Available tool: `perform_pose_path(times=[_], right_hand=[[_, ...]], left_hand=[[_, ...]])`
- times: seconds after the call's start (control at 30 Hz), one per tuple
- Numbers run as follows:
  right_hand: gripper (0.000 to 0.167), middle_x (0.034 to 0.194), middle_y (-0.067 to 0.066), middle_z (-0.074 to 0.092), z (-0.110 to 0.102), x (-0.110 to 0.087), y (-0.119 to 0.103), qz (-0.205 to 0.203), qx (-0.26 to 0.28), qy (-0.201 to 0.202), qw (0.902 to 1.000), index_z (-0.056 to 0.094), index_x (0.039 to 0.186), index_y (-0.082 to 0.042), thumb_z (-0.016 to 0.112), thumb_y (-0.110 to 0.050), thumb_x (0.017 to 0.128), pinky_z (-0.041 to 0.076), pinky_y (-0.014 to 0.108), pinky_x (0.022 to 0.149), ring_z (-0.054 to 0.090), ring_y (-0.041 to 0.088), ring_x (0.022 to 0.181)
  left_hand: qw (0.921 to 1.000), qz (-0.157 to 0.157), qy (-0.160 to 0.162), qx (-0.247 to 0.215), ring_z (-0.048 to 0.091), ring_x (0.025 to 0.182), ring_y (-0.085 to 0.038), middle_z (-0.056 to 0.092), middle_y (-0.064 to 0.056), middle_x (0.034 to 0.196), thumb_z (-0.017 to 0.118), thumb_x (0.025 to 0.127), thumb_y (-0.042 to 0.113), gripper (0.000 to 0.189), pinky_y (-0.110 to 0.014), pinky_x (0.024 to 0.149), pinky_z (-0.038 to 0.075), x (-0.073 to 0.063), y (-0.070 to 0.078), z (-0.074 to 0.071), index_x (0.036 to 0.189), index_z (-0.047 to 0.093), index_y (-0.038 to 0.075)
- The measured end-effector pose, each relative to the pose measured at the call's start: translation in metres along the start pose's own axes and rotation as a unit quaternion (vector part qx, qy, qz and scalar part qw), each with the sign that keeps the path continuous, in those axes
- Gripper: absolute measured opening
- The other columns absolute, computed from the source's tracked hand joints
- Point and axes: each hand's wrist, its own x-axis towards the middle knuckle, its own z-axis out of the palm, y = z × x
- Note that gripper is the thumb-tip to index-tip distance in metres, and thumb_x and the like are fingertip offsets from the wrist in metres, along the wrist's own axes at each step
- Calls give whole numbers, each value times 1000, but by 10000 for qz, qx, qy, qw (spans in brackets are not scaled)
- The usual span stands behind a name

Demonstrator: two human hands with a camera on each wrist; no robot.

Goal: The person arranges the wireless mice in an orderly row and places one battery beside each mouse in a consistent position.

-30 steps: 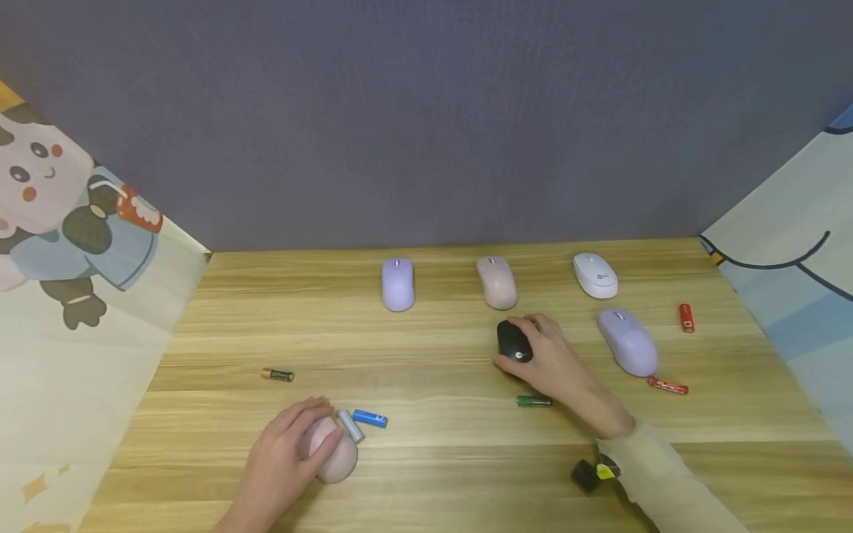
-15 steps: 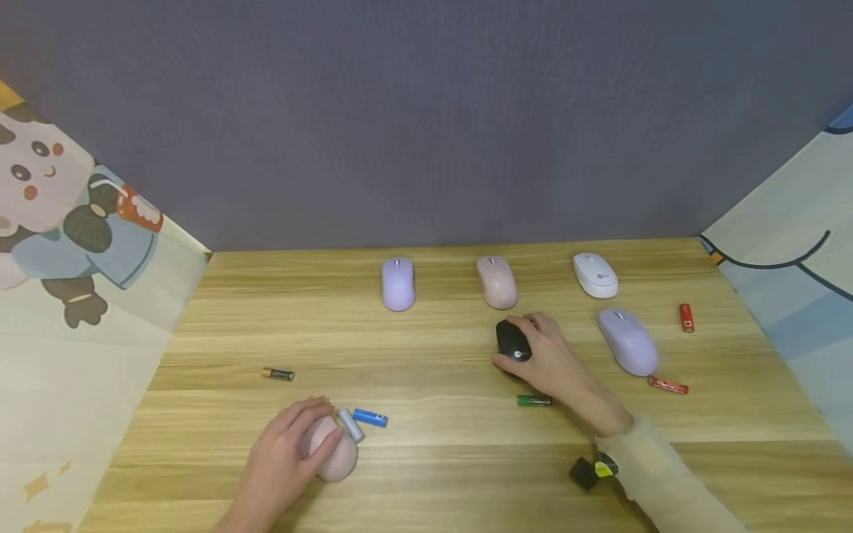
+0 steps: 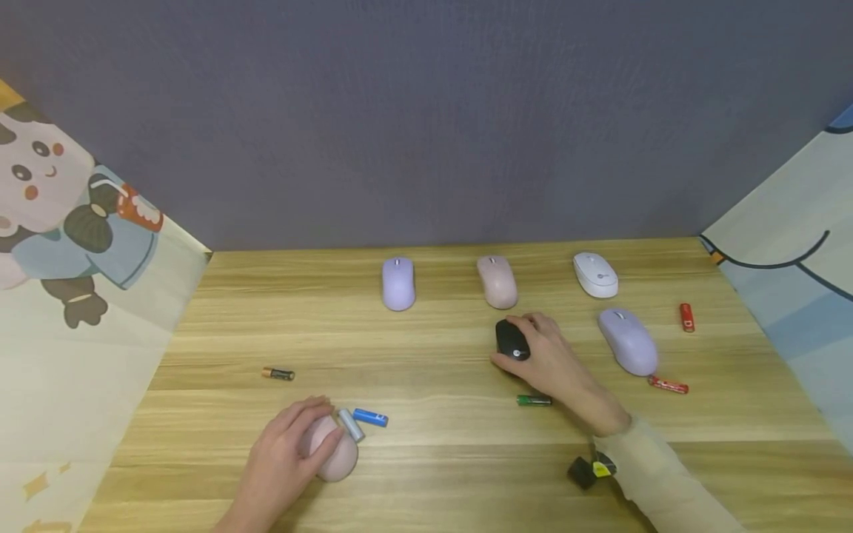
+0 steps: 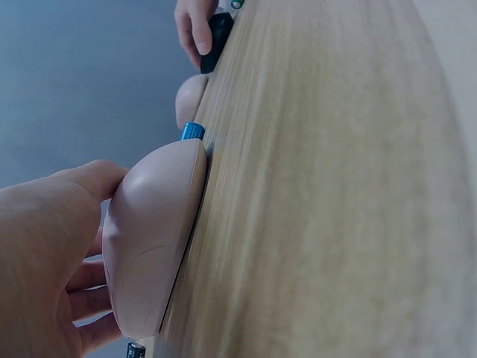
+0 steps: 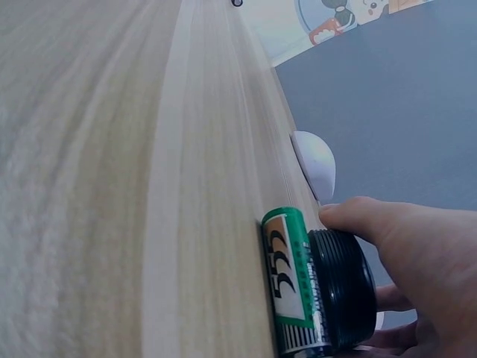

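Note:
In the head view my left hand grips a pink computer mouse lying on the wooden table. Its thumb is on the near side and the fingers reach over the far side, as the left wrist view also shows. A grey battery lies just right of that mouse, and a blue battery beside it. Farther right, my right hand holds a black mouse between thumb and fingers. A green battery lies close behind the black mouse in the right wrist view.
Along the back stand a lilac mouse, a second pink mouse and a white mouse. Another lilac mouse is right of my right hand, near two red batteries. A black-and-copper battery lies at left.
The black mouse and my right hand have shifted very slightly left. My left hand and the pink mouse under it look unmoved.

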Motion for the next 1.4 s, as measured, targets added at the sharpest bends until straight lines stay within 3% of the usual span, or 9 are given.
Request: perform_pose_path(times=[0.7,0.93,1.13,1.4], right_hand=[[72,128,27,57,-3,0,-3,41,48,-60,10000,59,137,1,82,-44,87,58,56,87,57,42,114],[79,132,29,56,-2,-1,-1,97,46,-128,9999,56,141,2,82,-47,86,58,56,89,56,43,117],[86,141,33,50,-3,-2,-1,276,131,-229,9993,48,148,1,80,-50,87,56,59,94,54,46,123],[82,145,33,48,-6,-7,1,318,239,-191,9990,46,150,0,76,-48,91,49,66,104,48,50,132]], left_hand=[[10000,23,19,18,71,108,-31,74,-5,118,91,76,21,33,-54,87,61,0,0,0,105,77,12],[10000,-2,3,35,71,108,-31,74,-5,118,91,76,21,34,-54,87,61,0,0,0,105,77,12],[10000,-14,-13,24,71,108,-31,74,-6,118,91,76,22,34,-55,87,60,0,1,-1,106,77,12],[10000,51,-38,38,71,107,-31,74,-6,118,90,77,22,35,-56,86,61,0,-1,-1,107,77,12]])
